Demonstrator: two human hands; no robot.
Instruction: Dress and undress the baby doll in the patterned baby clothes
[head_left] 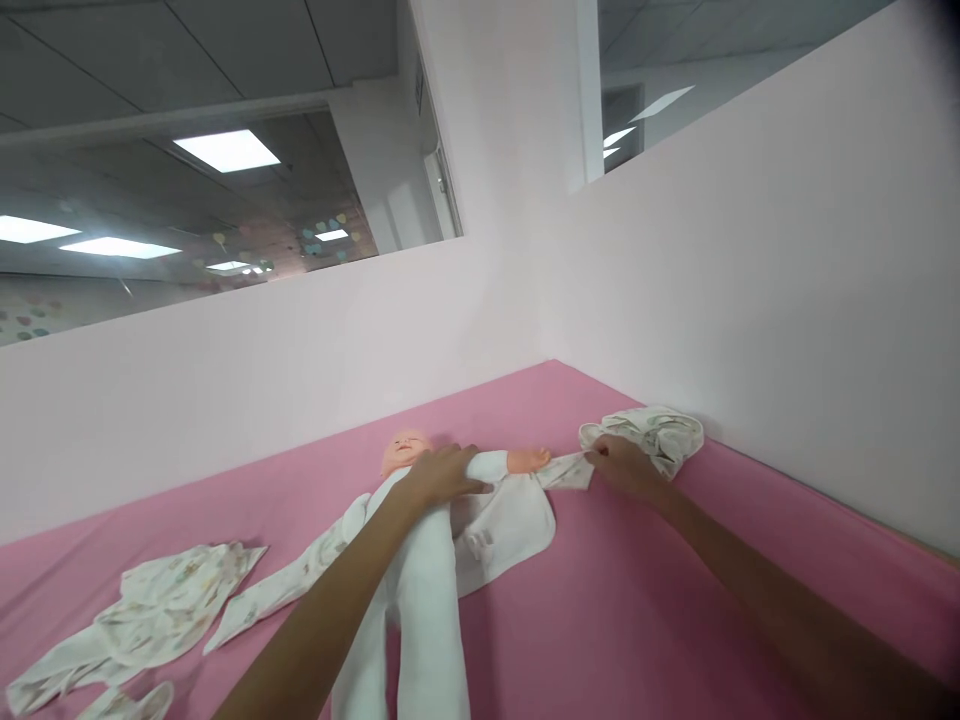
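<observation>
A baby doll (pixel 403 450) in a white romper (pixel 427 580) lies on its back on a pink padded surface (pixel 615 600), head toward the wall. My left hand (pixel 442 472) rests flat on the doll's upper arm and chest, fingers stretched out. My right hand (pixel 622 465) pinches the edge of a patterned white garment (pixel 649 432) just past the doll's outstretched hand (pixel 529 460). That garment is bunched in the corner by the wall.
A second patterned white garment (pixel 150 610) lies spread at the left on the pink surface. Pale pink partition walls (pixel 750 300) close the back and right sides. Ceiling lights show above the partition.
</observation>
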